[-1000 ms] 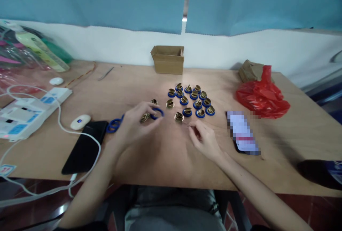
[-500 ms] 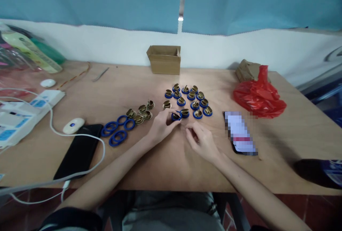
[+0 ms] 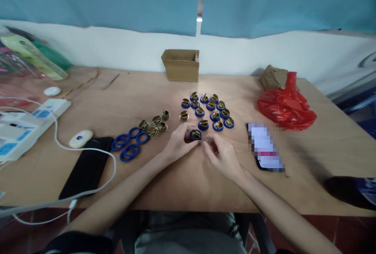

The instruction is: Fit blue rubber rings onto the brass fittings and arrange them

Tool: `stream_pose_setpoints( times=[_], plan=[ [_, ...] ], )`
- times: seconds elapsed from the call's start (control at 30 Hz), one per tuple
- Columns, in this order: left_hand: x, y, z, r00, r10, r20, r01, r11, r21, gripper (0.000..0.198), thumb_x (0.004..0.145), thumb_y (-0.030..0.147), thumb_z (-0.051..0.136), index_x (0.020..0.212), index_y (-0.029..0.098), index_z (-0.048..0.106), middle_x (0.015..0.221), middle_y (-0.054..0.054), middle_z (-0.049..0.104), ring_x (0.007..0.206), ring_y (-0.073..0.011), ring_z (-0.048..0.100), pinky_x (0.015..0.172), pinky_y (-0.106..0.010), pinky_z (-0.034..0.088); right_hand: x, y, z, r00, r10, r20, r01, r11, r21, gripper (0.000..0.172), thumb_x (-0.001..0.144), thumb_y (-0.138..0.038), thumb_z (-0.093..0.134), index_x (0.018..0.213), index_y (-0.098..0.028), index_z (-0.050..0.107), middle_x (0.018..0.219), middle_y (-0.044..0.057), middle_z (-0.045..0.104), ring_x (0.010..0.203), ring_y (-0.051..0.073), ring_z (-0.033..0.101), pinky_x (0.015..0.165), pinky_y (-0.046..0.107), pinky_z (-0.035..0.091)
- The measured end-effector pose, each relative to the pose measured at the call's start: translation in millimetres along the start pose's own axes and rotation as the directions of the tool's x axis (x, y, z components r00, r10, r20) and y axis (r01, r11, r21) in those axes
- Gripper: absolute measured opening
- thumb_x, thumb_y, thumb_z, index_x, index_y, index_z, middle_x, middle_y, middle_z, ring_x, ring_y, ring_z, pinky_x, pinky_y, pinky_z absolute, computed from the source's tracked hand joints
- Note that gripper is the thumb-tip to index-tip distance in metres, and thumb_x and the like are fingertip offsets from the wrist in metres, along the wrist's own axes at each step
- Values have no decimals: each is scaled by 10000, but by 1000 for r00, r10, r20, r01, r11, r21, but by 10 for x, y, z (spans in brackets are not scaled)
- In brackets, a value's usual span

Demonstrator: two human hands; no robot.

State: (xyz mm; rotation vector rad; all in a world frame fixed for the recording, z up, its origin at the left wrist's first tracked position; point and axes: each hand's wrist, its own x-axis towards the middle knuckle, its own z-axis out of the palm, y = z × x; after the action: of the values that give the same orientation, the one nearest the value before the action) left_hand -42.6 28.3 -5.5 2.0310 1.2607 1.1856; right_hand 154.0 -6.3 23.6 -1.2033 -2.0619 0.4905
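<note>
Between the thumb and fingers of my left hand (image 3: 181, 143) sits a round brass-coloured fitting with a blue ring (image 3: 196, 135), its metal flap facing up. Just to its right is my right hand (image 3: 222, 153), fingers curled and thumb drawn in; whatever they pinch, if anything, is too small to make out. Beyond both hands stand several more ringed fittings (image 3: 215, 116) in a loose cluster. One fitting without a blue ring (image 3: 184, 116) lies behind my left hand. Farther left are several ringless fittings (image 3: 157, 120) beside several loose blue rings (image 3: 129, 152).
An open cardboard box (image 3: 182, 69) stands by the wall. To the right are a red plastic bag (image 3: 286, 107), a lit phone (image 3: 266, 148) and a dark bottle (image 3: 349, 191). A black phone (image 3: 88, 167), white cable (image 3: 114, 164) and power strip (image 3: 32, 128) occupy the left side.
My left hand has brought the ringed fitting slightly nearer to me, and its flap now shows more from above. The right hand has barely moved.
</note>
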Motion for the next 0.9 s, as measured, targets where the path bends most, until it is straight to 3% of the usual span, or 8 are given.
stream_pose_setpoints(
  times=[0.13, 0.27, 0.37, 0.43, 0.47, 0.6, 0.77, 0.9],
  plan=[
    [-103, 137, 10, 978, 200, -64, -198, 979, 35, 388, 822, 184, 744, 1172, 226, 582, 1080, -61, 714, 979, -194, 706, 873, -350, 587, 7, 8, 7, 999, -46, 4, 46, 999, -14, 154, 994, -299, 563, 1117, -208, 581, 807, 29, 639, 666, 164, 605, 602, 277, 464],
    [-124, 268, 2, 944, 310, -114, -309, 951, 29, 470, 823, 219, 764, 1247, 219, 562, 1141, -95, 700, 1095, -234, 667, 952, -411, 566, -14, -14, 3, 980, -177, -90, 167, 980, -107, 119, 1012, -212, 516, 979, -202, 630, 789, 33, 628, 657, 145, 612, 580, 251, 469],
    [-97, 301, -48, 973, 226, -52, -231, 946, -227, 698, 822, 274, 756, 1436, 204, 433, 1382, -174, 583, 1238, -289, 606, 1014, -469, 538, -27, -30, -27, 948, -269, -171, 244, 957, -156, 135, 992, -159, 536, 919, -193, 644, 784, 38, 643, 659, 141, 625, 569, 242, 482],
    [-81, 294, -80, 985, 146, 87, -92, 888, -450, 668, 890, 277, 659, 1493, 219, 376, 1406, -173, 578, 1202, -270, 640, 977, -434, 562, -29, -26, -49, 933, -301, -197, 271, 948, -163, 134, 983, -142, 545, 943, -193, 663, 822, 53, 668, 704, 150, 652, 604, 247, 518],
    [-76, 287, -90, 983, 101, 154, -7, 857, -515, 582, 922, 270, 609, 1470, 219, 421, 1356, -155, 624, 1159, -252, 666, 956, -405, 572, -28, -19, -57, 929, -311, -202, 280, 946, -166, 139, 981, -138, 546, 957, -193, 672, 842, 59, 679, 727, 155, 664, 623, 252, 535],
    [-66, 278, -76, 963, -107, 245, 217, 848, -484, 275, 963, 289, 554, 1163, 154, 687, 1108, -103, 751, 1029, -226, 708, 918, -346, 569, -25, 13, -65, 929, -313, -196, 281, 944, -173, 154, 975, -143, 557, 993, -198, 700, 880, 68, 697, 766, 166, 689, 653, 265, 566],
    [-57, 284, -56, 958, -168, 232, 261, 846, -465, 293, 971, 333, 542, 1124, 141, 701, 1053, -92, 763, 934, -204, 716, 843, -314, 578, -10, -26, -96, 952, -264, -154, 263, 964, -27, 171, 965, -143, 563, 1063, -217, 683, 928, 58, 693, 801, 167, 683, 695, 279, 566],
    [-59, 263, -43, 948, -206, 242, 303, 813, -497, 299, 963, 356, 552, 1126, 146, 688, 987, -80, 766, 861, -194, 725, 775, -304, 599, 46, -84, -152, 985, -46, -167, 75, 981, 176, 191, 944, -185, 568, 1127, -206, 618, 827, 17, 640, 677, 149, 605, 637, 280, 515]
  ],
)
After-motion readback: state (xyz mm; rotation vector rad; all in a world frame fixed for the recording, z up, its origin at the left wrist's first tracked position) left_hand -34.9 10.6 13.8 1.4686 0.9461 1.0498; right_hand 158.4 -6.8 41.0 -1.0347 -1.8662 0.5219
